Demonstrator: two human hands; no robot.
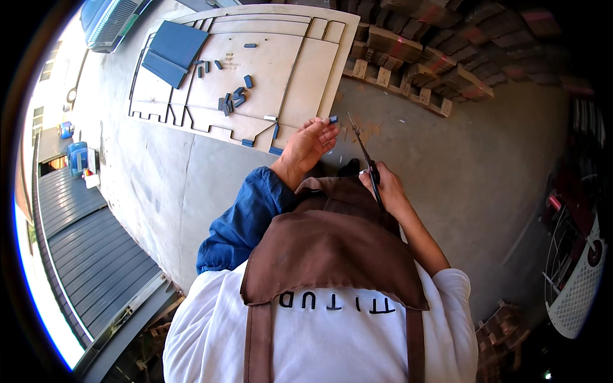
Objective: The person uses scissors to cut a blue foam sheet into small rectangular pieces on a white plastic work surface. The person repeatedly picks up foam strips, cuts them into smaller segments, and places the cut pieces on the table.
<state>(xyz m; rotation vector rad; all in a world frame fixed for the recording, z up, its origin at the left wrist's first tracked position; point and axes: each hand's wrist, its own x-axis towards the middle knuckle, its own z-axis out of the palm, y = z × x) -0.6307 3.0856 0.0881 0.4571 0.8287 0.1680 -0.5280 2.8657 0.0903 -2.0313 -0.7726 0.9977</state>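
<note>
My left hand (306, 145), in a blue sleeve, pinches a small blue strip (333, 119) between thumb and fingertips near the board's near right corner. In my right hand (387, 187) is a pair of scissors (364, 153) with dark handles, its thin blades pointing up and away, apart from the strip. A pale wooden board (262, 70) with dark lines set into it lies ahead on the left. Dark blue sheets (179, 46) rest on its far left part. Several small blue pieces (239, 96) are scattered over its middle, and a few sit along its near edge.
Stacks of flat brown cardboard (396, 48) stand on a wooden pallet (421, 96) at the far right. Small scraps (363, 129) litter the concrete floor (485, 166). A white perforated object (578, 293) is at the right edge. Blue containers (78, 157) stand at the left.
</note>
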